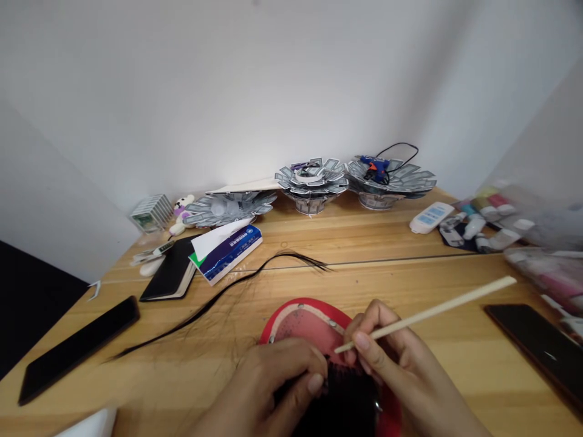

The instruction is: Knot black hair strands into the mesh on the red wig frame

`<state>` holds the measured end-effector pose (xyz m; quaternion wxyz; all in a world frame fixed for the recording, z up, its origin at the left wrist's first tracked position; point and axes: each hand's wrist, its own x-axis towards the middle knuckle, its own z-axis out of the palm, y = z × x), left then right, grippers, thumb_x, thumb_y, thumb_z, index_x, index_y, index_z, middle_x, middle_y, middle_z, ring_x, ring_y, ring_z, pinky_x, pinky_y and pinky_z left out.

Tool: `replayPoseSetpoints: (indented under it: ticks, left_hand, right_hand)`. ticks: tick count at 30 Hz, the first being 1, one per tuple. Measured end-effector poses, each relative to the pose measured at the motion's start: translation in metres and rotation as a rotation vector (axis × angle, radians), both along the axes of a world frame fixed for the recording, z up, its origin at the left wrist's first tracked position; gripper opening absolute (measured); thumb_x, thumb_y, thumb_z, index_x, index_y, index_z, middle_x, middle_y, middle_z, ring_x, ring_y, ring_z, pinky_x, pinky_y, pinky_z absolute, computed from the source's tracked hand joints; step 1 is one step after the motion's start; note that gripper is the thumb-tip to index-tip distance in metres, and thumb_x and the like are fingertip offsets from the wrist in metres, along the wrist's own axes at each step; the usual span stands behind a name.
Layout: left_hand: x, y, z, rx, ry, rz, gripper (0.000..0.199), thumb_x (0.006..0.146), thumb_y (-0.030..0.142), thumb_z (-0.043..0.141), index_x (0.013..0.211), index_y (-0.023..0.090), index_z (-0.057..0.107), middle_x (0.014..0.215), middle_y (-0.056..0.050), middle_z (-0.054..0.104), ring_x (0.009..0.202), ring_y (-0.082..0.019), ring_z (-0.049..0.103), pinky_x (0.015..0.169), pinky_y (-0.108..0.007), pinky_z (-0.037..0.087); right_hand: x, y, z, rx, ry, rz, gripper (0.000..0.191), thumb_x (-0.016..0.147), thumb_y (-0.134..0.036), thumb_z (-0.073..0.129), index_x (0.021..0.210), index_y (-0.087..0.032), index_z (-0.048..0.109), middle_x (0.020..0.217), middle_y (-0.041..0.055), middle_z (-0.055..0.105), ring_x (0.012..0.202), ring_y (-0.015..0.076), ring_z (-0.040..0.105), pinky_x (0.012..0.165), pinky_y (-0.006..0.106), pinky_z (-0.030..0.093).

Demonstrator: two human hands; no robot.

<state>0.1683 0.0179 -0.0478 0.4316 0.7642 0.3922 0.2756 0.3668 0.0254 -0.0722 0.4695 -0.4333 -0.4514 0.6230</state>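
Observation:
A red form with a pale band and pins round its edge lies at the front of the table, and black hair covers its near part. My left hand is closed in a pinch over the left side of the hair; what its fingertips grip is hidden. Between the thumb and fingers of my right hand is a pale wooden stick, like a chopstick. Its thin tip reaches the spot where hair meets the bare pink surface. A long black hair strand lies loose beyond my left hand.
On the left are a dark phone, a black notebook and a blue tissue pack. Grey paper bowls line the wall, one bearing a blue glue gun. Small bottles and another dark phone sit right.

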Motion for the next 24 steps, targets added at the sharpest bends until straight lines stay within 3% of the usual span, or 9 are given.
replayPoseSetpoints:
  ticks: [8,14,19,24]
  left_hand:
    - [0.003,-0.001,0.003,-0.04,0.044,0.047,0.033,0.102,0.037,0.039,0.082,0.019,0.058,0.081,-0.004,0.066,0.074,-0.015,0.06,0.068,-0.02,0.044]
    - [0.001,-0.001,0.0,-0.082,-0.023,0.057,0.033,0.101,0.04,0.042,0.083,0.019,0.06,0.08,-0.002,0.065,0.075,-0.015,0.06,0.07,-0.021,0.043]
    - [0.001,0.002,-0.004,-0.279,-0.187,0.11,0.037,0.098,0.049,0.05,0.087,0.018,0.068,0.083,-0.002,0.067,0.078,-0.014,0.058,0.071,-0.021,0.041]
    - [0.0,0.005,-0.005,-0.5,-0.381,0.176,0.037,0.091,0.053,0.061,0.084,0.018,0.071,0.076,0.001,0.058,0.066,-0.011,0.049,0.062,-0.019,0.038]
  right_hand:
    - [0.005,-0.004,-0.012,0.177,-0.073,0.034,0.033,0.091,-0.053,0.065,0.076,-0.024,0.06,0.075,-0.0013,0.06,0.07,0.0164,0.053,0.064,0.026,0.041]
    - [0.005,-0.001,-0.004,0.103,-0.054,0.014,0.036,0.089,-0.053,0.067,0.073,-0.022,0.056,0.07,-0.0032,0.059,0.066,0.0138,0.054,0.062,0.024,0.041]
    - [0.006,0.005,0.001,0.016,-0.032,0.079,0.042,0.085,-0.058,0.07,0.074,-0.021,0.054,0.062,-0.0042,0.061,0.059,0.0121,0.054,0.058,0.024,0.038]
    - [0.008,0.009,-0.006,0.036,-0.015,0.138,0.037,0.086,-0.052,0.071,0.075,-0.021,0.054,0.06,-0.0033,0.064,0.059,0.0125,0.059,0.056,0.023,0.039]
